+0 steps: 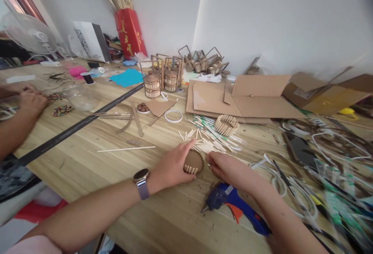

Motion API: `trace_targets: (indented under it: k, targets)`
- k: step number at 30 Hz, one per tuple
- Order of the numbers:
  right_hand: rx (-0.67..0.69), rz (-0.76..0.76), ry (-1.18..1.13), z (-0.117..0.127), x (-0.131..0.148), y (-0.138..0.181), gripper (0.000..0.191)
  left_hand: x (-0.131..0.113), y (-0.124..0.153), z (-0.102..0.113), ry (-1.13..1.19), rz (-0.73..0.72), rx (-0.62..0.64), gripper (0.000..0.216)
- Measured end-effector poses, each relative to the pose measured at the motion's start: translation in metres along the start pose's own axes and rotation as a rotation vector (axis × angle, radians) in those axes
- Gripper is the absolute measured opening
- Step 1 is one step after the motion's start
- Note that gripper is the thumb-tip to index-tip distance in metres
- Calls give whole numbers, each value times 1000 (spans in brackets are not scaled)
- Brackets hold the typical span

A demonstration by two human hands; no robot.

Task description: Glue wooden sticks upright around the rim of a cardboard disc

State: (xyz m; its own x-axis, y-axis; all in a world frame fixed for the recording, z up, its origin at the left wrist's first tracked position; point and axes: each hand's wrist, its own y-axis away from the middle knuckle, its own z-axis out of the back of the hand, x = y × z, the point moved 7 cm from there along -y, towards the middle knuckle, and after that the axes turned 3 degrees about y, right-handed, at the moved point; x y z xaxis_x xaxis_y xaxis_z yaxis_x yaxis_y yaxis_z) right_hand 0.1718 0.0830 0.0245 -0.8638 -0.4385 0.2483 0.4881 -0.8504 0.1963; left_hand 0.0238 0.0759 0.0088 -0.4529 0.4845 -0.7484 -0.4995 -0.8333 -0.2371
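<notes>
My left hand (175, 164), with a watch (141, 175) on its wrist, curves thumb and fingers round the left side of a round cardboard base (194, 160). A few short wooden sticks (191, 169) stand in a row along the base's near edge. My right hand (223, 165) is closed just right of the base; its fingertips hide whatever they pinch. Beyond both hands lies a loose pile of short sticks (208, 145). A blue hot glue gun (233, 203) with an orange trigger rests on the table below my right hand.
A ring of sticks (226, 125) sits behind the pile. Flattened cardboard (215, 96) and small lidded baskets (152, 85) stand farther back. Coiled strips (287, 184) and a phone (300, 149) crowd the right. Another person's hands (30, 98) are at the left beside a jar (80, 98).
</notes>
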Motion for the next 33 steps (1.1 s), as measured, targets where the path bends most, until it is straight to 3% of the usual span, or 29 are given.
trace_targets:
  k: [6,15,33]
  targets:
    - [-26,-4,-30,12,5,4,16,4,1,-2,-26,-23,-7,106]
    - [-50,54,-362,22,23,10,9,3,0,-2,-17,-19,-8,105]
    - [-96,99,-212,6,36,6,10,-1,0,0,-25,-38,-5,104]
